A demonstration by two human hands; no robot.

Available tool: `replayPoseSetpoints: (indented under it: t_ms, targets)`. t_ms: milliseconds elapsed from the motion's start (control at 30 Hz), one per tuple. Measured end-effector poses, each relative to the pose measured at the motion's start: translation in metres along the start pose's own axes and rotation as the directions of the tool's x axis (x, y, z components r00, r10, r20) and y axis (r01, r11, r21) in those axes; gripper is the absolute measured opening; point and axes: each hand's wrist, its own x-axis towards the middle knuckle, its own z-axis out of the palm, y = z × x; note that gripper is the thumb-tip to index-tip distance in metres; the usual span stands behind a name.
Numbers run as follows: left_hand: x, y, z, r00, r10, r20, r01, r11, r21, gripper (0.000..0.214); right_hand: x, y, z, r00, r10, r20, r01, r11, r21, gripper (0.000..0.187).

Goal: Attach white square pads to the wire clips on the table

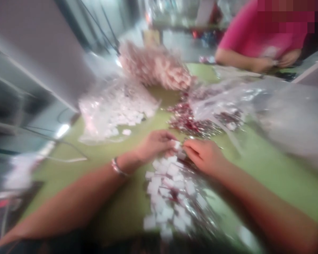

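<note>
The picture is blurred by motion. My left hand (155, 144) and my right hand (204, 155) meet over the green table (267, 165), fingers pinched together around a small white piece (177, 144). Just below them lies a heap of small white pieces (169, 194) mixed with shiny clear wrappers. A metal bangle (118, 168) sits on my left wrist. Beyond the hands lies a pile of small red and silver bits (190, 121).
A clear bag of white pieces (113, 113) lies at the left, a pink heap (156, 67) behind it, and crumpled clear plastic bags (254, 102) at the right. A person in a pink shirt (257, 35) works at the far right. Cables (66, 155) trail off the table's left edge.
</note>
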Motion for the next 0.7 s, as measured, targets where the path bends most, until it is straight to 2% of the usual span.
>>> replayPoseSetpoints:
  t_ms: [67, 200, 467, 600, 667, 700]
  targets:
    - [-0.001, 0.004, 0.001, 1.000, -0.017, -0.009, 0.017, 0.999, 0.030, 0.024, 0.000, 0.001, 0.003, 1.000, -0.017, 0.008, 0.017, 1.000, 0.018, 0.025]
    - [-0.001, 0.002, 0.002, 0.997, -0.055, -0.052, 0.065, 0.974, 0.217, 0.021, -0.002, -0.001, 0.007, 0.999, 0.028, 0.042, -0.030, 0.998, 0.059, 0.025]
    - [-0.003, -0.002, 0.007, 0.997, 0.040, -0.066, -0.002, 0.873, 0.488, 0.019, -0.004, -0.003, 0.013, 0.991, 0.091, 0.094, -0.092, 0.996, 0.008, 0.024]
    - [-0.006, 0.004, 0.013, 0.996, 0.088, 0.009, -0.076, 0.806, 0.586, 0.014, -0.003, -0.001, 0.012, 0.985, 0.100, 0.144, -0.104, 0.994, 0.026, 0.024]
    - [-0.006, 0.012, 0.009, 0.992, 0.115, 0.043, -0.118, 0.798, 0.591, 0.013, 0.000, -0.001, 0.005, 0.981, 0.080, 0.175, -0.095, 0.992, 0.081, 0.022]
    - [-0.006, 0.018, 0.004, 0.988, 0.117, 0.097, -0.152, 0.798, 0.584, 0.014, 0.001, -0.002, 0.001, 0.980, 0.072, 0.184, -0.095, 0.988, 0.121, 0.021]
